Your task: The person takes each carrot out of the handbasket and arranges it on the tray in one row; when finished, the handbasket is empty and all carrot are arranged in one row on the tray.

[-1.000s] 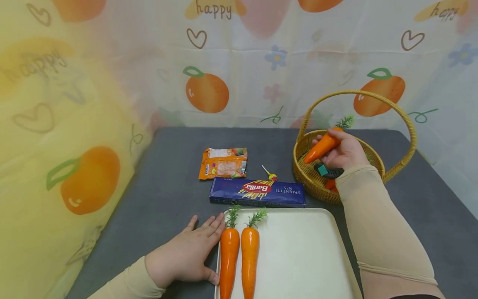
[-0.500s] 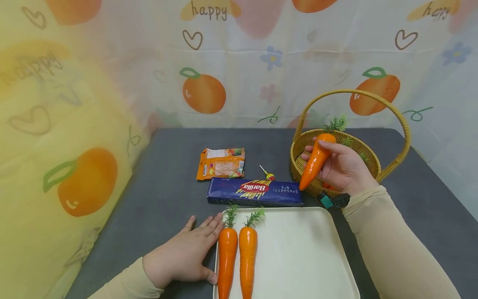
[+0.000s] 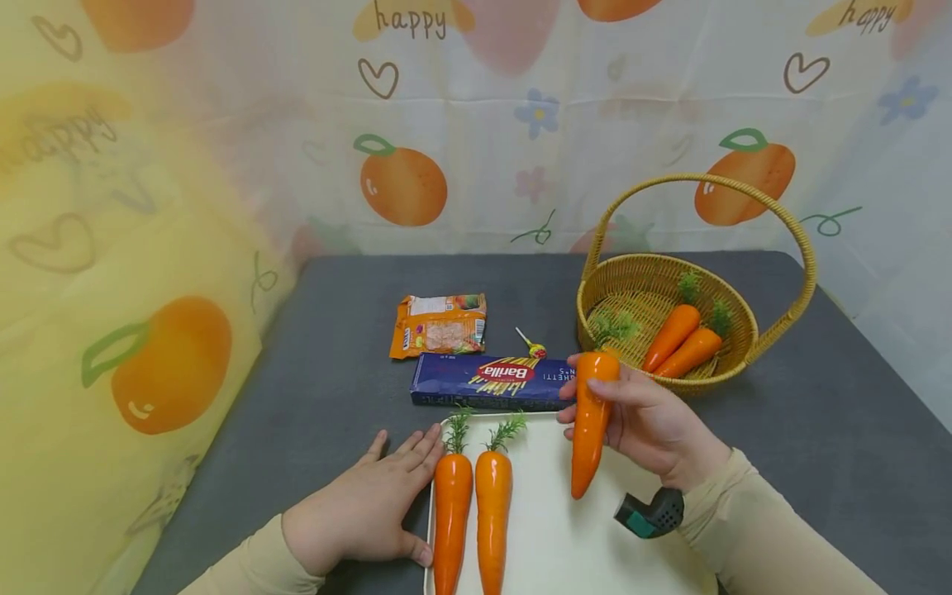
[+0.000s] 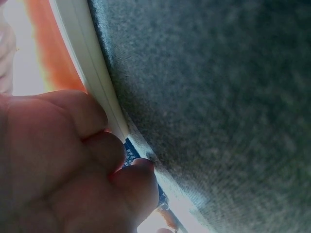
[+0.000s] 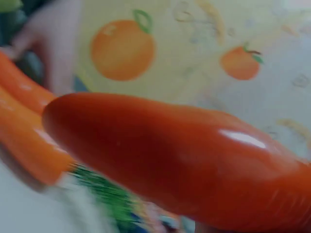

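Note:
My right hand (image 3: 654, 421) grips a carrot (image 3: 591, 430) with a green leafy top, thumb across its front, held over the far part of the cream tray (image 3: 554, 545). In the right wrist view this carrot (image 5: 170, 155) fills the middle, its tip pointing left. My left hand (image 3: 364, 504) rests with straight fingers against the tray's left edge; in the left wrist view its fingers (image 4: 131, 189) lie along the tray rim (image 4: 92, 73). Two carrots lie side by side in the tray, one at the left edge (image 3: 452, 512) and another (image 3: 494, 512) beside it.
A wicker basket (image 3: 751, 355) with a tall handle stands at the back right, holding two carrots (image 3: 673, 335). Behind the tray lie a blue Barilla spaghetti box (image 3: 483, 384), a lollipop (image 3: 535, 349) and an orange snack packet (image 3: 439, 325). A patterned curtain (image 3: 461, 99) hangs behind the grey table (image 3: 349, 330).
My right hand has lifted the carrot out of the basket and brought it left and nearer, over the tray. The carrot now hangs more upright, tip down. My left hand stays put.

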Demonstrator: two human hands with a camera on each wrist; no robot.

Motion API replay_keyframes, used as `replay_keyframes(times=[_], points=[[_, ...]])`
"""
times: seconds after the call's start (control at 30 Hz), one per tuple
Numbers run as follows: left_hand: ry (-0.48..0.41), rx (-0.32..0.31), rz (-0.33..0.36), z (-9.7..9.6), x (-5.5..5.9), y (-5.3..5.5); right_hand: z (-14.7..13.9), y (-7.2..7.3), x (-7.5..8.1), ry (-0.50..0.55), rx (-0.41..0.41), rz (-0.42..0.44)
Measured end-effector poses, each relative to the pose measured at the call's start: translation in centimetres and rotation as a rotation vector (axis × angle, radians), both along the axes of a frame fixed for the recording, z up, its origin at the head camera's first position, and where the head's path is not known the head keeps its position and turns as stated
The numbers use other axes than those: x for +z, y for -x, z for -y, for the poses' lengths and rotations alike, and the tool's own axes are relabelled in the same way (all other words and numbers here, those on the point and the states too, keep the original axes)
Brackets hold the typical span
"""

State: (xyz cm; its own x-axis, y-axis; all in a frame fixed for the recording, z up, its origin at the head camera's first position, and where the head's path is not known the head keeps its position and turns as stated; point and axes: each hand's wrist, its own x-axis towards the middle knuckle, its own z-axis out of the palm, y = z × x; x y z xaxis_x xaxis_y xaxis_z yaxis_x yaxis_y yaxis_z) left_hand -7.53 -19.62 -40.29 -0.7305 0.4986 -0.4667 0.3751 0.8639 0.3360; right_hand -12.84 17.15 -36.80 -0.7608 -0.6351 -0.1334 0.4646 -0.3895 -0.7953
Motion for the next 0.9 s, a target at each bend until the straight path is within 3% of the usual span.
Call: replay_keyframes(times=[0.13,0.27,0.5,0.73,0.9], points=[[0.002,0.003,0.006,-0.1,0.0,0.1,1.0,-1.8,-1.9,-0.087,0.040,0.035],[0.011,0.008,0.006,-0.1,0.1,0.1,2.0,-3.4,-3.5,-0.162,0.049,0.135],[0.001,0.011,-0.005,0.1,0.2,-0.1,2.4,-5.1,-4.8,-0.202,0.052,0.277],[-0.017,-0.004,-0.018,0.3,0.1,0.0,2.5,-6.3,-5.2,-0.266,0.086,0.216],[-0.012,0.004,-0.002,0.1,0.0,0.0,2.5,-6.9,-4.7,-0.414,0.090,0.130]])
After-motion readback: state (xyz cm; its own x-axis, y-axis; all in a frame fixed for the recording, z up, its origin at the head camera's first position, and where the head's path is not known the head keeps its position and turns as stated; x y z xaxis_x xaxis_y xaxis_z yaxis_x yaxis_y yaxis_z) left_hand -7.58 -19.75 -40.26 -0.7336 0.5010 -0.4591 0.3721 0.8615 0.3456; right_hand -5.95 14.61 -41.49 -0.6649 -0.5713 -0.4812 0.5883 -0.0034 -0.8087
